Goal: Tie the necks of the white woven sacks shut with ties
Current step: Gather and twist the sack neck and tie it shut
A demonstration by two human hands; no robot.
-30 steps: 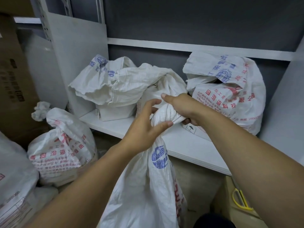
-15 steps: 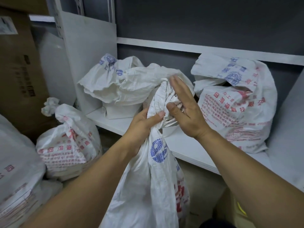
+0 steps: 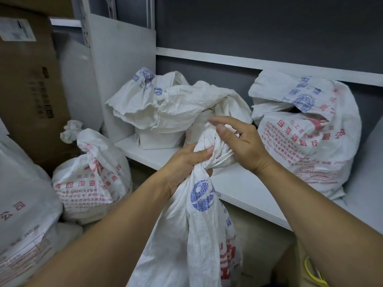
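Left grip (image 3: pixel 186 162) is clenched round the twisted neck of the white sack (image 3: pixel 196 235), dead center of frame. Right grip (image 3: pixel 243 147) pinches the bunched top, index finger sticking out. Just behind is a shelf (image 3: pixel 238 183).

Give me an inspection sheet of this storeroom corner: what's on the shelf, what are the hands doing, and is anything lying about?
Surface: white shelf board, carrying sacks; more sacks stand on the floor.
Job's things: held sack, neck twisted into a bunch; floor sack, neck already knotted; open-mouthed shelf sack; printed shelf sack, top folded over. No separate tie seen.
Clutter: yellow loop at bottom right, too cut off to identify.
Hands: left hand grips the held sack's neck; right hand pinches the bunch above it.
Cables: nothing seen.
Surroundings: cardboard box at left; dark grey wall behind.
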